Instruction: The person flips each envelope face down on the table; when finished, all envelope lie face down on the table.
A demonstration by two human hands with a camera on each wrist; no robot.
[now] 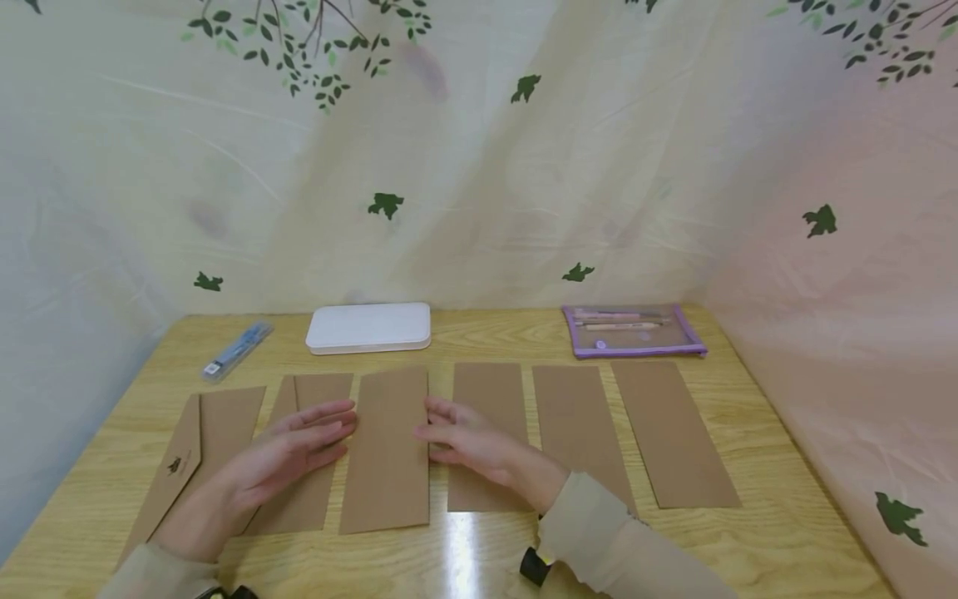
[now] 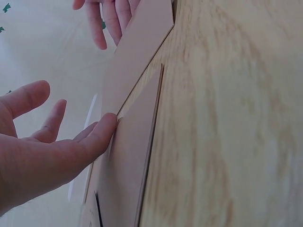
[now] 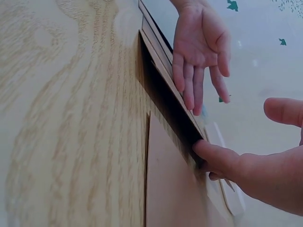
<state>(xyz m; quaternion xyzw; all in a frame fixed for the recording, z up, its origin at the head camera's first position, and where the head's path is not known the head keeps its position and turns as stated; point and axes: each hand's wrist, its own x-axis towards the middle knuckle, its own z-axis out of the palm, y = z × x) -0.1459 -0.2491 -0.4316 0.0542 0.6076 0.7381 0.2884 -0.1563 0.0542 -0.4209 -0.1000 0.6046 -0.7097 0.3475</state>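
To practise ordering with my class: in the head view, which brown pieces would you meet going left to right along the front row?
Flapped envelope with a dark mark, second piece partly hidden by the left hand, third piece, fourth piece partly hidden by the right hand, fifth piece, sixth piece.

I could read no words or numbers. Left of the white case (image 1: 368,327), the blue packet (image 1: 241,348) had a label (image 1: 213,367) too small for me; nearer me, so was the leftmost envelope's (image 1: 220,428) dark print (image 1: 177,465).
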